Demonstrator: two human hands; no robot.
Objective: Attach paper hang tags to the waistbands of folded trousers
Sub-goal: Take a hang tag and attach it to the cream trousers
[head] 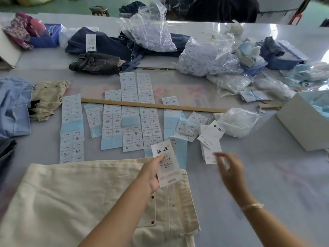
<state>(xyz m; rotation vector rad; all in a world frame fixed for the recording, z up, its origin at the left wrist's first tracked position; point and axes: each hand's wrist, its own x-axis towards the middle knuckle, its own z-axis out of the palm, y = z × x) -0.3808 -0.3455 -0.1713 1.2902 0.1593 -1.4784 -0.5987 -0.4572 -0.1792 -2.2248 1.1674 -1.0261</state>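
From the head view: left hand [153, 172] pinches a tag [167, 164] just above the cream trousers [74, 198], held over their waistband end. Right hand [229, 171] is blurred, fingers loose, holding nothing I can see, near the spare tags [211, 139]. I'd keep the tag steady and bring its string to the waistband.

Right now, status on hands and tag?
Left hand pinching hang tag over cream trousers. Right hand empty, blurred, above table. Tag unattached.
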